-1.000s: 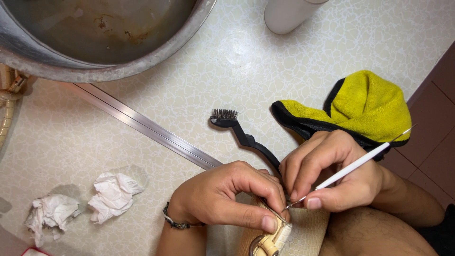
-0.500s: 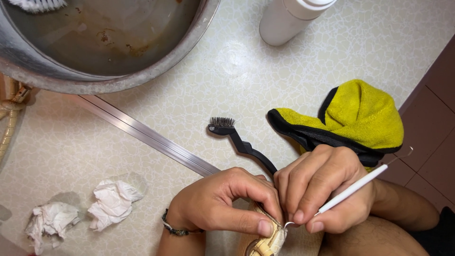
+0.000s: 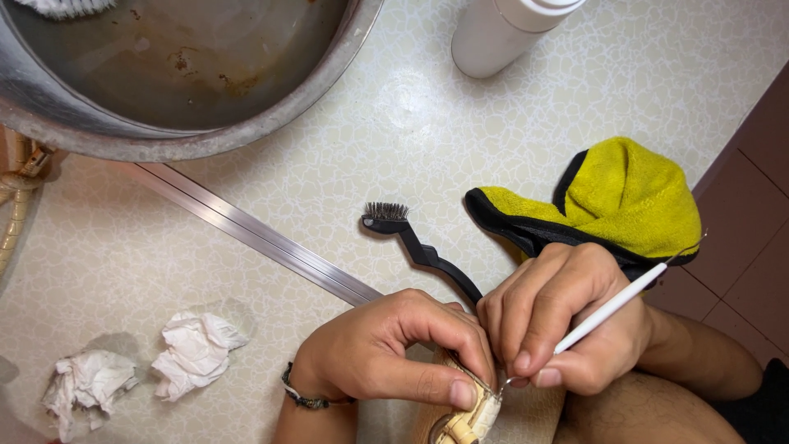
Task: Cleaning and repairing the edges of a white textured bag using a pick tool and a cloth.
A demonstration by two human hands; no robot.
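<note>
Near the bottom edge of the head view, both hands meet over a small beige piece [image 3: 470, 419], pale and cream-coloured, only partly in sight at the frame's lower border. The left hand [image 3: 386, 353] pinches it: the thumb presses along its near side and the curled fingers close over its top, so the piece sits under and just below the fingertips. A dark bracelet [image 3: 306, 398] circles that wrist. The right hand [image 3: 567, 329] is closed round a thin white pick [image 3: 612, 307], held like a pen between thumb and forefinger, the shaft slanting up to the right past the knuckles. Its fine metal tip touches the beige piece right beside the left thumb, so the two hands are almost in contact.

Just above the hands lies a black brush [image 3: 415, 247] with short bristles, its bent handle running down behind the knuckles. To the right of it sits a yellow cloth with black edging [image 3: 616, 201], close to the right hand. A metal strip [image 3: 246, 234] crosses the patterned floor [image 3: 427, 123] diagonally. Two crumpled white tissues [image 3: 193, 353] lie at lower left, well apart from the hands. A large metal basin [image 3: 189, 144] fills the upper left, and a white bottle [image 3: 501, 33] stands at the top.
</note>
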